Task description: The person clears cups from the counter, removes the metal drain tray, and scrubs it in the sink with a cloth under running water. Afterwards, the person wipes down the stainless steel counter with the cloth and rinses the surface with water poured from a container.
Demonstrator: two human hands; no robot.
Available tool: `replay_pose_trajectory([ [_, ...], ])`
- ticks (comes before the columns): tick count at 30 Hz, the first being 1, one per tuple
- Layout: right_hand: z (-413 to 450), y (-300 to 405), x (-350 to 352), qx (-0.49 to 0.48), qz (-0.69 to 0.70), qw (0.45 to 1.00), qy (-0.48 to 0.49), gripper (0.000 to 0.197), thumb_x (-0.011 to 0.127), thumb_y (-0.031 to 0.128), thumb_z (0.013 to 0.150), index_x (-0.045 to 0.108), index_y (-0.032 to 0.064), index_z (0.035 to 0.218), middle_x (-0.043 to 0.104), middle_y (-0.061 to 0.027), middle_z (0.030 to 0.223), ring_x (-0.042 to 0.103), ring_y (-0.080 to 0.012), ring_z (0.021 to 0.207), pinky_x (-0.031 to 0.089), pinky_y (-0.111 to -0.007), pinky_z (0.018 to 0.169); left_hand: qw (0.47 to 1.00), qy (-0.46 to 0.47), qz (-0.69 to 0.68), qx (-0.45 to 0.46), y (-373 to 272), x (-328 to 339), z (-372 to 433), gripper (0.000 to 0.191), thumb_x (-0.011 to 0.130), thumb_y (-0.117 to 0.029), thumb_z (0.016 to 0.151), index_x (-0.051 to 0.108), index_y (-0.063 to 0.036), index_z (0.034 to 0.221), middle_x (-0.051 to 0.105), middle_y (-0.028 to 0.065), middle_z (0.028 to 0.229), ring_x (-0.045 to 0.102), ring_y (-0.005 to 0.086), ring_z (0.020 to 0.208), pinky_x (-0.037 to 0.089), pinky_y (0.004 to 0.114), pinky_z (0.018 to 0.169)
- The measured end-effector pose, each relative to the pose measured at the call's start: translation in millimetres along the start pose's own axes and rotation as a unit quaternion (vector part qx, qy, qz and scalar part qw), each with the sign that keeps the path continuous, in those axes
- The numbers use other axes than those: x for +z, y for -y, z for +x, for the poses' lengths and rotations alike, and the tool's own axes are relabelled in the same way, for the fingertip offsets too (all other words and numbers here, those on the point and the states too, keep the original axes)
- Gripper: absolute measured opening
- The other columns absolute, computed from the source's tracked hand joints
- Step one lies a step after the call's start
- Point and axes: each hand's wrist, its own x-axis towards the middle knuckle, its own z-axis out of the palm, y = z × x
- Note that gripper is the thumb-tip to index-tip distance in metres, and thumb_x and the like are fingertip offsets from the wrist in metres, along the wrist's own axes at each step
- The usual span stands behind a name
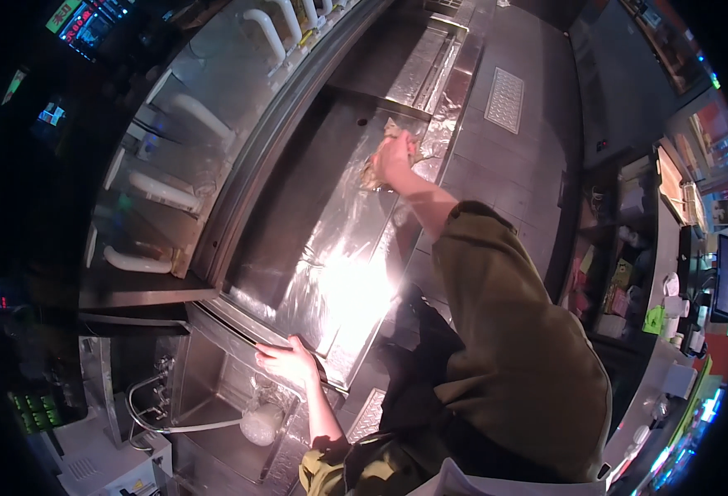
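A crumpled, brownish cloth [373,178] lies pressed against the wet stainless steel counter [314,204], under my right hand [395,155], whose fingers are bunched on it. Near the front edge of the counter, my left hand [289,364] rests on the metal rim beside the sink [215,397], fingers spread, holding nothing. Strong glare hides part of the counter surface close to my body. A small dark hole [362,122] shows in the metal beyond the cloth.
A metal faucet [196,426] reaches over the sink towards a round, pale translucent object [261,424]. White curved tap-like handles [165,192] line the raised ledge at left. Grey floor tiles with a metal plate [504,100] lie to the right, with stocked shelves [618,279] beyond.
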Motion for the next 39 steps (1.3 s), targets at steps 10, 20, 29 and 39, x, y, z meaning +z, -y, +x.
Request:
replay_pose_trajectory([
  [10, -127, 147, 20, -0.133, -0.157, 0.975, -0.081, 0.025, 0.057, -0.015, 0.052, 0.058, 0.005, 0.068, 0.047, -0.0024, 0.059, 0.042, -0.015, 0.049, 0.024, -0.033, 0.046, 0.999, -0.016, 0.043, 0.021, 10, 13, -1, 0.075, 0.054, -0.035, 0.073, 0.019, 0.0048, 0.126, 0.027, 0.0298, 0.121, 0.029, 0.0436, 0.112, 0.026, 0.051, 0.092],
  [20, -118, 69, -16, -0.19, -0.068, 0.971, -0.13, 0.023, 0.047, 0.022, 0.076, 0.061, 0.0053, 0.086, 0.056, -0.0122, 0.082, 0.053, -0.0282, 0.07, 0.029, -0.047, 0.068, 0.999, 0.019, 0.023, 0.016, 10, 9, 3, 0.072, 0.05, -0.032, 0.075, 0.017, 0.0071, 0.126, 0.023, 0.0328, 0.124, 0.024, 0.043, 0.117, 0.024, 0.047, 0.096],
  [29, 44, 28, -12, -0.209, 0.019, 0.963, -0.167, 0.036, 0.041, 0.023, 0.076, 0.049, -0.0019, 0.101, 0.059, -0.0112, 0.094, 0.049, -0.0262, 0.094, 0.027, -0.046, 0.082, 0.998, -0.024, 0.057, 0.002, 8, 4, -3, 0.068, 0.052, -0.024, 0.069, 0.025, 0.0069, 0.123, 0.031, 0.0285, 0.121, 0.033, 0.0396, 0.111, 0.027, 0.045, 0.094],
  [39, 3, 138, -9, -0.301, 0.325, 0.77, -0.459, 0.05, 0.048, 0.03, 0.075, 0.037, 0.0088, 0.119, 0.031, -0.0204, 0.125, 0.032, -0.0345, 0.113, 0.032, -0.045, 0.087, 0.994, 0.069, 0.09, -0.006, -11, -12, 1, 0.069, 0.048, -0.026, 0.075, 0.016, 0.0006, 0.129, 0.021, 0.0278, 0.128, 0.023, 0.0398, 0.118, 0.019, 0.049, 0.097],
])
